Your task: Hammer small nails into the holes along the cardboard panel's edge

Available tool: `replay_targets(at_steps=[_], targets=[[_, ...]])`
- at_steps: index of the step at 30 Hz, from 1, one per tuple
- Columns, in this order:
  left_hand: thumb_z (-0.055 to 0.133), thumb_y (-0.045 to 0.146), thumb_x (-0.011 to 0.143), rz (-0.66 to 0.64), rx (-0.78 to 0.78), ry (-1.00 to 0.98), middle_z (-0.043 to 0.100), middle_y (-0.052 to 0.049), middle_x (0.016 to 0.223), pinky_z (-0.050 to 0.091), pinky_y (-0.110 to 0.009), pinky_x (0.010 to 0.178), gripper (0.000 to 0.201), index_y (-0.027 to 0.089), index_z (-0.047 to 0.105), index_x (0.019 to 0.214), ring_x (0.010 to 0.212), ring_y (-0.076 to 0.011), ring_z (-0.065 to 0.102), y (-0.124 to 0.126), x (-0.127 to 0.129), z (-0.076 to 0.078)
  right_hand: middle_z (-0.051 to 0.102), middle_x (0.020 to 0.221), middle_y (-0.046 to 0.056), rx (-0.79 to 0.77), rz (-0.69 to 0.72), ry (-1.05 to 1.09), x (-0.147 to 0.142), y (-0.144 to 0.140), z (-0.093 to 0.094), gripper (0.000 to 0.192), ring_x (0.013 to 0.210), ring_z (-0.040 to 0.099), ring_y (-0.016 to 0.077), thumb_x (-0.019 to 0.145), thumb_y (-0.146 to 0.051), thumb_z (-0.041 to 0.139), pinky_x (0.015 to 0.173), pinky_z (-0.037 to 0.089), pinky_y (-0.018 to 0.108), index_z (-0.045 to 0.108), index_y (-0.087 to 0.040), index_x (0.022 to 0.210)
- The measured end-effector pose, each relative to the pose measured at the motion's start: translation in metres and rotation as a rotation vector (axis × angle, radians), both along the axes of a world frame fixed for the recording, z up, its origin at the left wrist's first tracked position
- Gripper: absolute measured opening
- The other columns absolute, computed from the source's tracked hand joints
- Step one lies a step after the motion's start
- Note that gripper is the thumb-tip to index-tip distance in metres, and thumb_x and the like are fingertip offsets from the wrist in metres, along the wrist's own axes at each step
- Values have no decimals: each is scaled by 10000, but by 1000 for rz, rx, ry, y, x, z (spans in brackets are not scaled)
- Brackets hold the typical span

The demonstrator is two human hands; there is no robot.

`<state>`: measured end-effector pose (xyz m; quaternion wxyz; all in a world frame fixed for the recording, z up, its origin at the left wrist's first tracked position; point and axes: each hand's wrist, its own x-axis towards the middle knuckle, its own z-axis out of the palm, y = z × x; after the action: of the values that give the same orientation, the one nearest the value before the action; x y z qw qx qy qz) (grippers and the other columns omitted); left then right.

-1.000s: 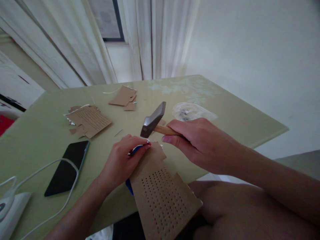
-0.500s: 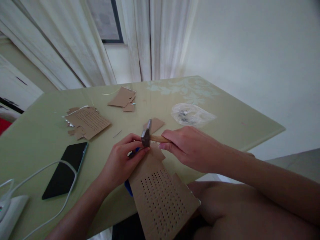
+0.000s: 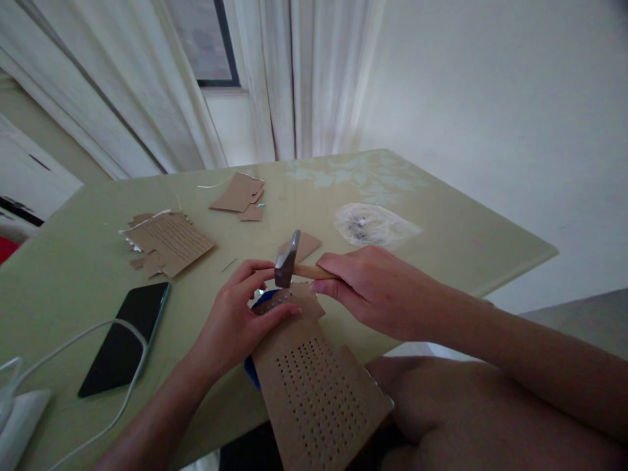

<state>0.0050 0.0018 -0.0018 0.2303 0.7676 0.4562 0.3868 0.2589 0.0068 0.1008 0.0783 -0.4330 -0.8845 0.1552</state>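
Observation:
My right hand (image 3: 367,281) grips the wooden handle of a small hammer (image 3: 285,265). Its metal head hangs over the far end of a brown cardboard piece (image 3: 275,333), close to my left fingers. Rows of dark holes cover the cardboard's near part, and several small shiny dots show at its far end. My left hand (image 3: 240,311) is open, its thumb lying on the cardboard and its fingers spread beside the hammer head. Under the cardboard, a blue object (image 3: 251,371) is mostly hidden.
A phone (image 3: 125,340) lies left under a white cable (image 3: 135,373). Punched cardboard scraps (image 3: 169,242), another cardboard stack (image 3: 238,193) and a thin metal pin (image 3: 228,265) lie on the table (image 3: 471,229). A clear plastic bag (image 3: 375,224) with small dark bits sits beyond my right hand.
My left thumb has moved from its pinch near the hammer head down onto the cardboard, uncovering the shiny dots. The hammer head has tilted slightly.

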Motion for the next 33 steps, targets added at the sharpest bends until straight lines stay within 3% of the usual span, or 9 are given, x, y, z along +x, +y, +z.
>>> replay_targets(at_steps=[3,6,10,12,15,18,21,26,33], targets=[[908,450,888,-10,-10,-3,727,-71,1260,600,-426,1015,340,268,800,1154,1140,-271,709,1,0,1,619,712,-3,-3,-43,65,0,1,1,331,661,543,159,1147,-367,567,644,256,317,626,-190,874],[896,484,891,-10,-4,-12,732,-71,1230,605,-429,1001,326,257,807,1108,1102,-265,712,2,1,0,636,718,12,-51,-17,-8,-1,3,-7,329,655,532,161,1135,-346,580,636,256,319,634,-187,852],[878,497,896,32,-6,-23,728,-77,1230,608,-342,766,345,252,809,1128,969,-232,689,0,0,-3,644,733,21,-26,-12,-26,0,5,-12,296,670,529,167,1133,-331,578,637,253,327,632,-190,879],[769,481,991,53,-4,-59,730,-81,1230,584,-317,703,294,250,800,1169,912,-211,674,-1,-2,-3,615,732,-3,-24,-45,73,2,7,-11,296,673,523,158,1134,-344,579,647,273,317,604,-198,878],[554,451,1114,24,-4,-103,761,-83,1129,589,-341,797,326,239,800,1095,959,-222,697,-1,-9,0,575,721,-35,-76,-121,257,5,12,-15,328,673,528,146,1130,-384,572,663,311,301,553,-213,851],[704,494,1026,-77,-91,-22,774,-78,1187,594,-331,801,277,265,787,1160,1015,-240,715,3,-20,2,606,738,-23,-164,-220,342,6,18,-32,341,694,561,152,1121,-404,549,668,333,305,570,-208,842],[854,484,907,-192,-229,57,762,-68,1324,629,-337,886,461,308,742,1318,1112,-255,736,6,-27,-1,622,764,-15,-262,-280,342,6,22,-50,312,707,566,160,1043,-439,652,647,336,309,607,-197,852],[789,439,976,-283,-361,-12,774,-56,1352,635,-318,969,393,313,744,1345,1146,-242,767,10,-31,-6,662,807,-16,-424,-251,380,4,21,-65,169,725,593,165,901,-333,788,661,393,302,709,-187,930],[782,498,982,-334,-554,-116,770,-63,1372,621,-364,1049,466,286,741,1395,1220,-281,742,13,-32,-6,651,783,-23,-487,-241,435,4,21,-78,279,715,583,173,823,-409,883,635,398,311,694,-208,867]])
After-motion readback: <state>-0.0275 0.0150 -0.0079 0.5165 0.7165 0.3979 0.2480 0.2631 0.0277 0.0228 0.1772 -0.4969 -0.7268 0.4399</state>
